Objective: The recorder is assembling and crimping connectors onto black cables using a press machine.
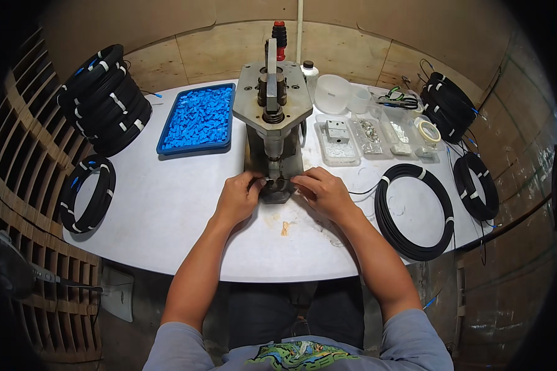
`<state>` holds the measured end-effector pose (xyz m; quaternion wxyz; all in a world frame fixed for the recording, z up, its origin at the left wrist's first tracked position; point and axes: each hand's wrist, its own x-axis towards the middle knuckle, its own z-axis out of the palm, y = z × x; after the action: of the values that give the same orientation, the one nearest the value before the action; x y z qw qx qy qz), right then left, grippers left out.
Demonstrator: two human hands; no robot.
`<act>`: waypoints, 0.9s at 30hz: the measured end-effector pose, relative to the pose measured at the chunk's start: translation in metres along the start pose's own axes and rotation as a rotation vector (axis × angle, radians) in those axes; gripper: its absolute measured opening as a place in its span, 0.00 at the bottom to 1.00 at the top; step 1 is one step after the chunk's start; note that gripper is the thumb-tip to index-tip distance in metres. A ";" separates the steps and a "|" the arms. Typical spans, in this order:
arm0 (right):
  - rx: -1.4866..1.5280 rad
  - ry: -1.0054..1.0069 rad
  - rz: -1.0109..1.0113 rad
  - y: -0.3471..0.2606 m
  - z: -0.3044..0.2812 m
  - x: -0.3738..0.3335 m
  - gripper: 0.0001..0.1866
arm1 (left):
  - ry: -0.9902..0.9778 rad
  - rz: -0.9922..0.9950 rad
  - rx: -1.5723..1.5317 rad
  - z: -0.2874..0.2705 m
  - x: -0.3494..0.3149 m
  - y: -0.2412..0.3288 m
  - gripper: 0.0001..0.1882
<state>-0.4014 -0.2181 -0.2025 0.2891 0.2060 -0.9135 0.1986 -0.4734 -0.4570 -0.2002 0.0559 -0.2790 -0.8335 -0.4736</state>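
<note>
A metal hand press (274,93) with an upright lever and a red-and-black grip stands in the middle of the table. At its lower jaw my two hands face each other from either side. My left hand (238,195) is closed in a pinch, with a thin dark strand at its fingertips. On the other side my right hand (322,190) pinches a thin black cable (365,191), which runs off to a large black cable coil (382,213) lying on the right. The fingertips and the jaw hide the cable's end.
A blue tray (161,152) of small blue parts lies left of the press. Cable coils (108,102) are stacked at far left, others (442,111) at far right. Behind my right hand stand clear boxes of small parts (337,162), a tape roll (427,131) and a white tub (332,93).
</note>
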 end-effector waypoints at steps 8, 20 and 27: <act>0.007 0.035 -0.010 0.002 0.002 -0.001 0.21 | 0.001 0.017 -0.011 0.000 0.000 0.000 0.10; -0.058 0.001 -0.025 -0.001 0.001 0.000 0.23 | 0.028 0.029 -0.029 0.001 0.000 0.002 0.10; -0.056 -0.009 -0.017 -0.002 0.000 0.000 0.26 | 0.009 0.043 -0.021 0.001 -0.001 0.001 0.10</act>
<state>-0.4005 -0.2194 -0.2020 0.2925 0.2064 -0.9182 0.1696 -0.4721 -0.4565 -0.2006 0.0670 -0.2954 -0.8221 -0.4821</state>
